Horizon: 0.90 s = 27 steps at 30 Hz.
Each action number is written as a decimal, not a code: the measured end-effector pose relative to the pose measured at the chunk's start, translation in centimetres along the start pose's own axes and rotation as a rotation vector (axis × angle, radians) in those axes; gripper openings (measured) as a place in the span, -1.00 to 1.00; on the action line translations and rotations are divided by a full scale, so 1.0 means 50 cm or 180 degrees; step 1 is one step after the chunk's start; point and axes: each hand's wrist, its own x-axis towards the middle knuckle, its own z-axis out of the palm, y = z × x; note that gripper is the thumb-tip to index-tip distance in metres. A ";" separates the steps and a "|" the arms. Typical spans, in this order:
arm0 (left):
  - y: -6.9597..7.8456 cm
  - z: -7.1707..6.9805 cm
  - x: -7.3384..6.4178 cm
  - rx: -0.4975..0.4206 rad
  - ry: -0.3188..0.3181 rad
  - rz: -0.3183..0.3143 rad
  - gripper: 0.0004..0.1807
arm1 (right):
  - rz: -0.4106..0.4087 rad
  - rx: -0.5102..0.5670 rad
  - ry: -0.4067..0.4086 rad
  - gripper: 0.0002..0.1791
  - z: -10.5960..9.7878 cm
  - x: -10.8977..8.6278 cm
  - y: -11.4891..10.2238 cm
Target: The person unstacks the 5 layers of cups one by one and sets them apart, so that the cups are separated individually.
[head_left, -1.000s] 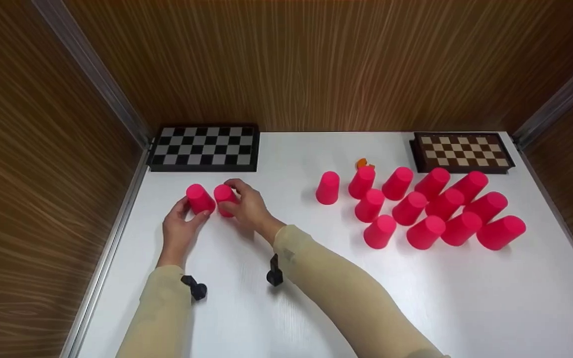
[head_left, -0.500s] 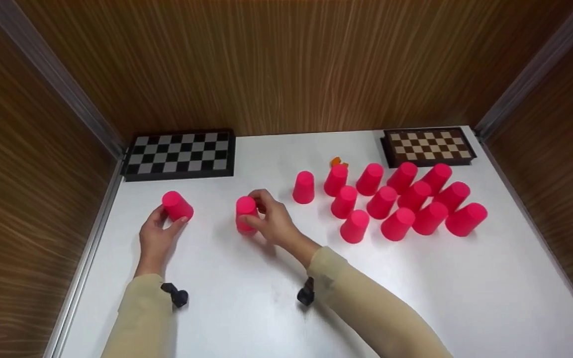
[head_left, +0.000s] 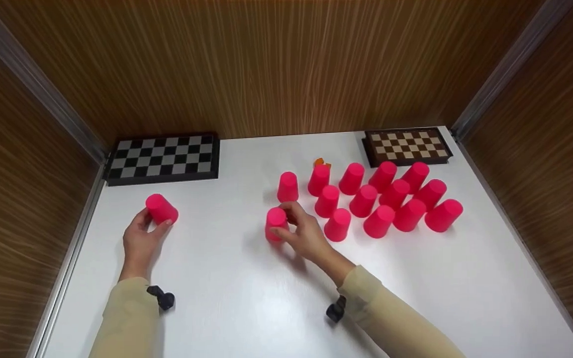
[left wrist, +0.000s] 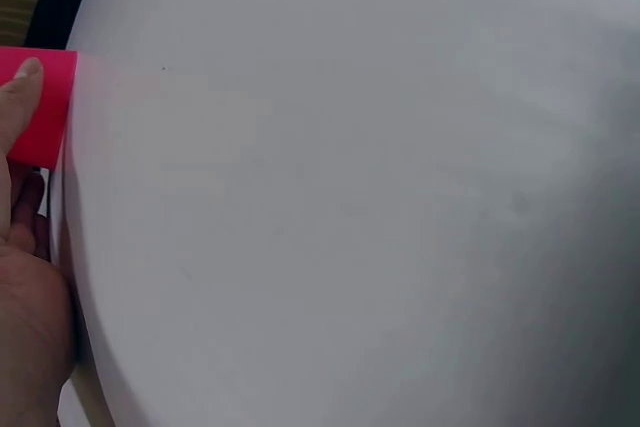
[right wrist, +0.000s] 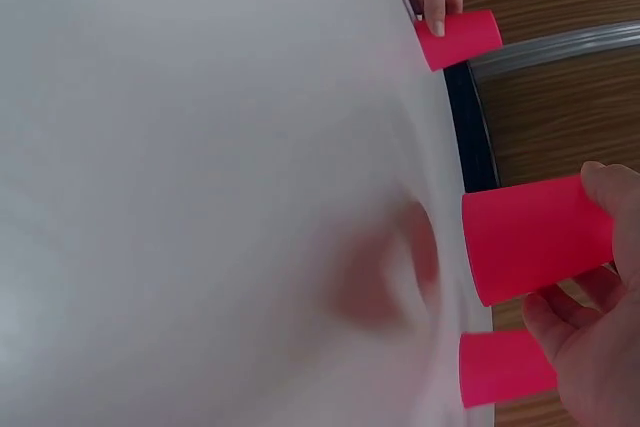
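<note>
My left hand [head_left: 139, 242] holds an upside-down bright pink cup [head_left: 161, 209] on the left of the table, thumb at its near side. The left wrist view shows only part of that cup [left wrist: 52, 117] at its edge. My right hand [head_left: 310, 239] grips a second upside-down pink cup [head_left: 273, 223] between thumb and fingers, just left of the grouped cups. In the right wrist view, this held cup [right wrist: 530, 237] has a shadow on the table beside it; whether its rim touches the table I cannot tell. Behind it stands another pink cup [head_left: 288, 187].
Several more upside-down pink cups [head_left: 363, 201] stand in rows right of my right hand. A black-and-grey checkered board [head_left: 162, 156] lies back left, a brown checkered board [head_left: 408, 146] back right. Small orange pieces [head_left: 320, 161] lie behind the cups. Wood-grain panels [head_left: 266, 69] enclose the table.
My right hand has carried its cup rightward, away from the left-hand cup and close to the group. The left hand keeps its hold. The head view has swung right.
</note>
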 end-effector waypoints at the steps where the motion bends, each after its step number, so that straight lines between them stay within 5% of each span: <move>1: 0.000 -0.002 0.000 0.0017 0.0002 -0.0022 -0.10 | 0.0004 0.0014 0.0009 -0.41 -0.006 -0.006 0.004; 15: 0.024 -0.019 -0.008 0.0144 -0.0282 -0.0217 -0.02 | 0.0173 -0.0181 0.0037 -0.39 -0.029 -0.068 0.042; 27: 0.070 0.036 -0.020 -0.0089 -0.0517 -0.0015 -0.09 | 0.0146 -0.0271 0.0019 -0.27 -0.045 -0.080 0.057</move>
